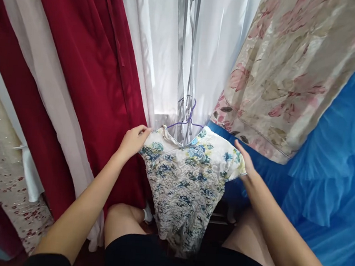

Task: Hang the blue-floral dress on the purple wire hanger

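A short-sleeved floral garment, white with blue, green and yellow flowers, hangs upright in front of me on a purple hanger. The hanger's hook is up among pale, shiny ribbons. My left hand pinches the shoulder edge on the left between thumb and fingers. On the other side, my right hand grips the short sleeve, thumb on the near side and fingers hidden behind the cloth. The garment's lower end drops between my knees into shadow.
Dark red cloth and pale pink cloth hang at left. White cloth hangs behind the hanger. A beige floral garment and ruffled blue tulle fill the right. My bare knees flank the garment.
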A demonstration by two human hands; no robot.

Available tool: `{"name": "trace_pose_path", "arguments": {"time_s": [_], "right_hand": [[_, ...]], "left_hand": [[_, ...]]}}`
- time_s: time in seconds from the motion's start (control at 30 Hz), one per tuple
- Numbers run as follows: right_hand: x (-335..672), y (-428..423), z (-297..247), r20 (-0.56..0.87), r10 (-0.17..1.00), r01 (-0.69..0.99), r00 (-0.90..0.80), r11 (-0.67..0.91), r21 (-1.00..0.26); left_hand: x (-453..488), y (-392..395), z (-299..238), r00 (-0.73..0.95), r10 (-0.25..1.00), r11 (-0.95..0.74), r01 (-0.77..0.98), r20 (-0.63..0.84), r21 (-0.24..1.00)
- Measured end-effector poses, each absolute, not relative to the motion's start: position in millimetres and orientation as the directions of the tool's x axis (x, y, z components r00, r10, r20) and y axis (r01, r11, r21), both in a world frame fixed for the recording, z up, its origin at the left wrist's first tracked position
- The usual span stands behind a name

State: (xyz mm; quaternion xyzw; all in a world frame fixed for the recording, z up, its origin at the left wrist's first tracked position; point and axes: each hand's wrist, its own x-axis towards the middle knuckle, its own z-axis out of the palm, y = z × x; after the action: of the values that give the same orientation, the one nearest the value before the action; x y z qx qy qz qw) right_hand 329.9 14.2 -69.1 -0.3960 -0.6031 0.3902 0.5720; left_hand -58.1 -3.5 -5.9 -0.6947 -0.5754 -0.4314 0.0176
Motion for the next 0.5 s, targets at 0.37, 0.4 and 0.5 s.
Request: {"name": "trace_pose_path", "arguments": {"time_s": [0.37, 0.4, 0.5], "right_hand": [[335.6, -48.0, -11.8, 0.231, 0.973, -0.304, 0.004, 0.222, -0.927], [334.1, -62.3, -10.1, 0.251, 0.967, -0.307, 0.05, 0.254, -0.917], [322.6, -120.0, -20.3, 0.312, 0.931, -0.293, 0.188, 0.357, -0.887]], "left_hand": [[-31.4, -20.0, 11.3, -0.254, 0.412, -0.588, 0.659, 0.875, 0.469], [-26.2, -25.2, 15.9, -0.211, 0.398, -0.567, 0.709, 0.893, 0.42], [-9.3, -36.9, 6.4, 0.009, 0.45, -0.509, 0.824, 0.893, 0.248]]}}
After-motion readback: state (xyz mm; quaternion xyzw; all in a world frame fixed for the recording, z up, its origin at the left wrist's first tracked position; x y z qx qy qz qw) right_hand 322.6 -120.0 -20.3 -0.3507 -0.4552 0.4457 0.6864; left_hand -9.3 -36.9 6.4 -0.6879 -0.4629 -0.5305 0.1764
